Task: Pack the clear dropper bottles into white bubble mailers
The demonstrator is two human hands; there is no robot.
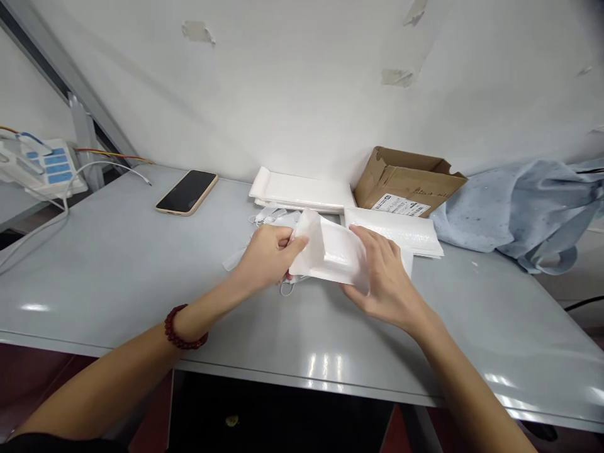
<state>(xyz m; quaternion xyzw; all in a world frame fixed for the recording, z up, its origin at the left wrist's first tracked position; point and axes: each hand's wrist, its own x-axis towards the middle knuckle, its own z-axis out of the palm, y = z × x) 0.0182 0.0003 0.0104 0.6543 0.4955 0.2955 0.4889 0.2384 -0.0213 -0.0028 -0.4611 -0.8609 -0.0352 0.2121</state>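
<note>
A white padded mailer is held up btwn two bare hands, just above the middle of a grey desk. The left hand pinches its L end, thumb on the near face, other fingers curled behind. The right hand is clasped round the R end, fingers bent over the upper edge, thumb down at the lower. A squarish bulge shows mid-mailer; what's inside, if anything, can't be told.

Handling, by the look of it: prob. v. light, soft & bendy, w/ a smooth, shiny skin that may slip a bit; likely to crease, not shatter. Best hold: flat ends or edges, thumb vs. fingers, w/o squeezing the raised middle.

Directly behind, a stack of white mailers lies near the wall; to its R, another white mailer w/ bubbly surface sits in front of an open cardboard box, labelled, print too small to read. Pale items w/ thin loops lie partly hidden beneath the hands. Also on the desk: dark-screened phone, far L; crumpled blue-grey cloth, far R. A dark red bead bracelet rings the L wrist.
</note>
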